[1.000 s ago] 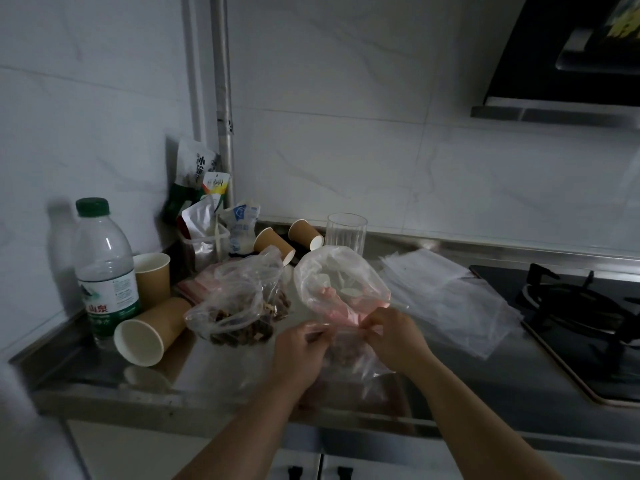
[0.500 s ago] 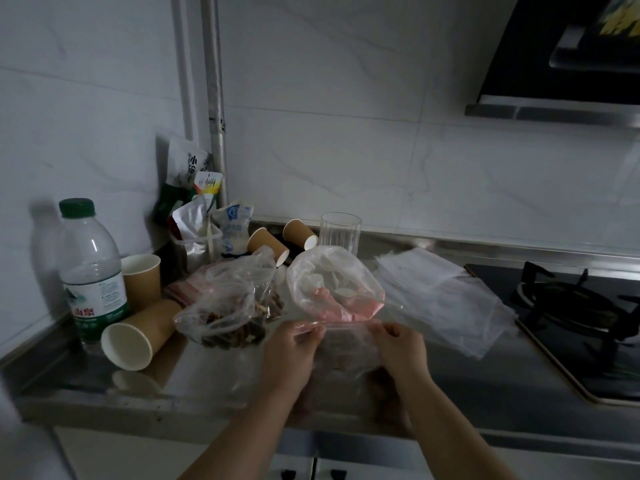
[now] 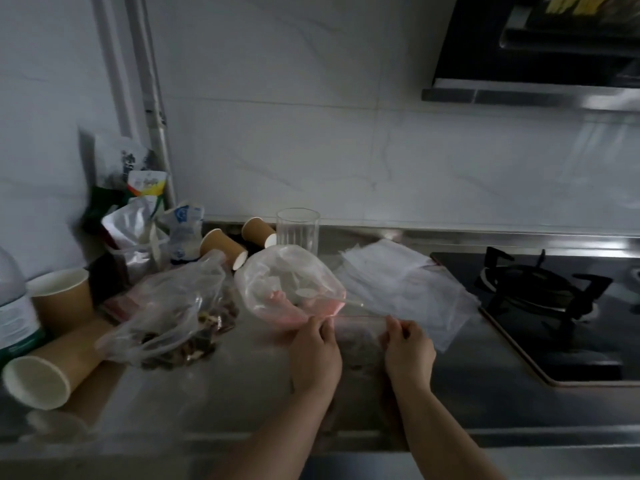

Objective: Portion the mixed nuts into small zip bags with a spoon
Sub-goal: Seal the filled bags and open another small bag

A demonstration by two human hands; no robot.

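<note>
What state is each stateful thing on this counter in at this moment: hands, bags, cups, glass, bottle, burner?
left hand: pinches the small zip bag's top edge
right hand: pinches the same edge
small zip bag: held between both hands, some nuts inside
bag of mixed nuts: open, slumped on counter
bag with spoon: open
front paper cup: on its side
rear paper cup: upright
glass: upright, empty
water bottle: upright
gas burner: unlit

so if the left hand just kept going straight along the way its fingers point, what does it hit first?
Likely the clear bag with pink contents, lying just beyond the left hand, whose fingertips pinch the top edge of the small zip bag. Past that stands the drinking glass. With one view only, depth is uncertain.
</note>
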